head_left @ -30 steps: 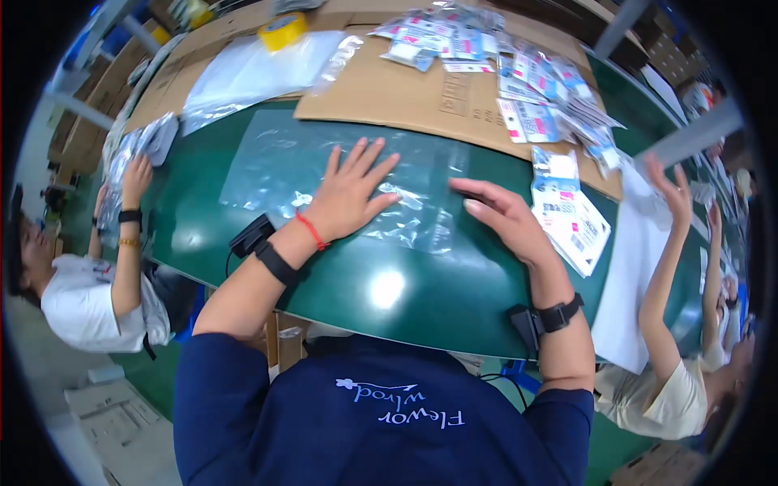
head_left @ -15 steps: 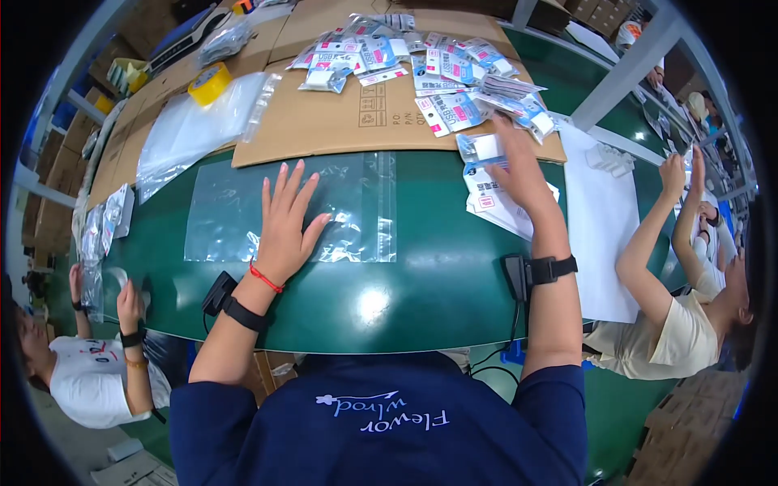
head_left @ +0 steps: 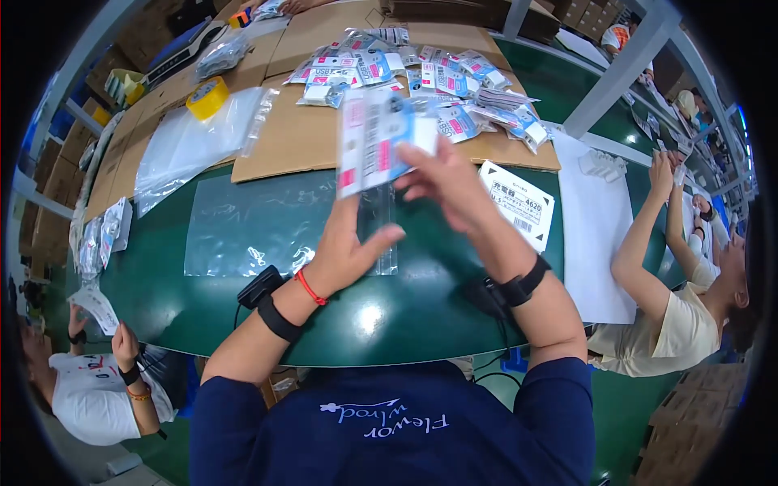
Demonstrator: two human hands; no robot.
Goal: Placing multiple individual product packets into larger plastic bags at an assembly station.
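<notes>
My right hand [head_left: 444,182] pinches a bagged USB charger packet [head_left: 374,150], white, blue and pink, held up over the table and blurred by motion. Behind its lower edge is my left hand [head_left: 344,247], thumb stretched out and away from the packet. The packet hides the tips of the left fingers. Under and beside that hand lies a flat transparent plastic bag [head_left: 235,231]. A white printed label card [head_left: 523,202] rests on the table next to my right forearm.
Similar packets [head_left: 462,81] are heaped on a cardboard sheet [head_left: 300,146] ahead. Yellow tape [head_left: 207,98] sits on more plastic bags [head_left: 178,154] at the left. A white paper sheet [head_left: 596,235] lies at right. A person [head_left: 101,381] works on the left, another [head_left: 664,300] on the right.
My right hand has lifted the packet off the table and brought it leftward, uncovering the label card. My left hand has left the transparent bag's middle and moved right, to the packet.
</notes>
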